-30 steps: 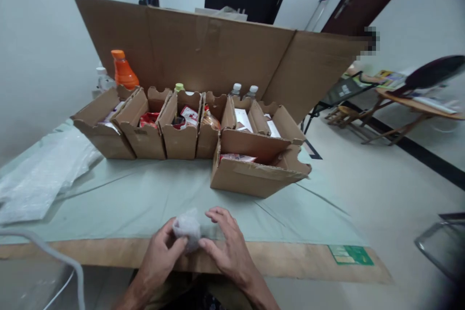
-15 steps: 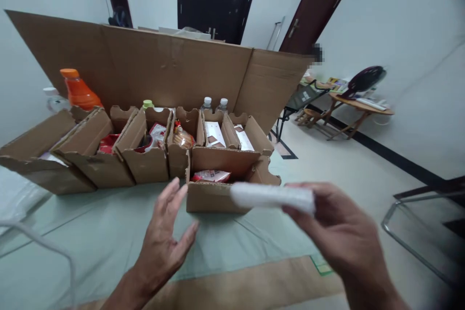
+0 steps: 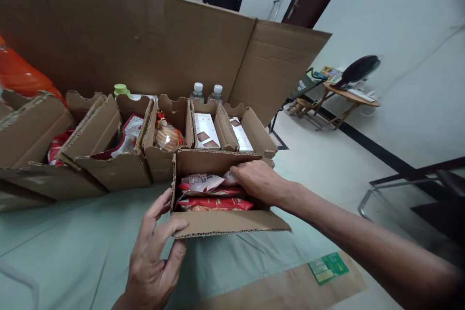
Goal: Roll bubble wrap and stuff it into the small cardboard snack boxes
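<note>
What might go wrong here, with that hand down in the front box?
The left hand touches the front box near its left corner only, so a push from the right hand might slide or turn it on the cloth.

The right hand is in close beside the red packet, so pressing hard could perhaps crush it.
</note>
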`<state>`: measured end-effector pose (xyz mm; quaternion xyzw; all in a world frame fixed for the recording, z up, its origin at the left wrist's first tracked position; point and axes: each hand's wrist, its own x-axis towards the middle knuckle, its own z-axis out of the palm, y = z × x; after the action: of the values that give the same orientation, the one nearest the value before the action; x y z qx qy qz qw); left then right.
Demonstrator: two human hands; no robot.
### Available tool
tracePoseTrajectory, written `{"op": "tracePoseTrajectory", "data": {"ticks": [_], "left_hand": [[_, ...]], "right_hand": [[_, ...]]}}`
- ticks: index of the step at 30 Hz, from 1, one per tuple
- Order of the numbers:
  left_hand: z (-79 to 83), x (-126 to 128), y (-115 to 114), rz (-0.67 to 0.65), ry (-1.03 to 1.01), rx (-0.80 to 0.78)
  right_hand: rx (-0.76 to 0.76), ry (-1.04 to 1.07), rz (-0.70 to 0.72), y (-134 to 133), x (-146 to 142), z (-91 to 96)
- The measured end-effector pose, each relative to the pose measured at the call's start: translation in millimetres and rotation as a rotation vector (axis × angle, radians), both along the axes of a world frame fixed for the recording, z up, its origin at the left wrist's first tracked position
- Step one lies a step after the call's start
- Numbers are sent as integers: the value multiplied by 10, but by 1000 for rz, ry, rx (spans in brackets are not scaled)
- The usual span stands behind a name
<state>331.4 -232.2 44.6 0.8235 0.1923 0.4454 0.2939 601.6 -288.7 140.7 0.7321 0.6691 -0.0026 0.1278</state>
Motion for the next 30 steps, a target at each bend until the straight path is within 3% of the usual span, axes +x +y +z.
{"op": "tracePoseTrajectory", "data": {"ticks": [5,8,11,13,15,17,19,21,23,25,28,30], "left_hand": [[2,2,32,-10,-26,29],[18,15,27,-8,-25,27],[36,22,17,20,-27,23],[27,-7,12,71,-50,-20],[-21,-77,15,108,-64,-118],[-107,-169,28,119,-30,-256],[-210,-237,56,123,44,-417],[-299,-230,101,105,88,-549],[-346,-126,160,54,87,-627],[-339,49,210,-46,79,-666],[-279,262,205,-171,57,-704],[-283,225,133,-167,36,-696]], "right_hand": [[-214,-61,46,1,-11,-110],[-225,-81,61,39,-54,-152],[-193,-92,57,-5,-70,-11],[-49,-85,40,-201,-49,176],[233,-61,-14,-564,-13,340],[548,-6,-126,-1021,18,377],[680,127,-282,-1420,21,235],[638,348,-400,-1621,-15,-50],[572,571,-456,-1576,-79,-376],[573,762,-459,-1368,-147,-640],[677,921,-451,-1102,-266,-857],[743,923,-454,-1127,-407,-945]]}}
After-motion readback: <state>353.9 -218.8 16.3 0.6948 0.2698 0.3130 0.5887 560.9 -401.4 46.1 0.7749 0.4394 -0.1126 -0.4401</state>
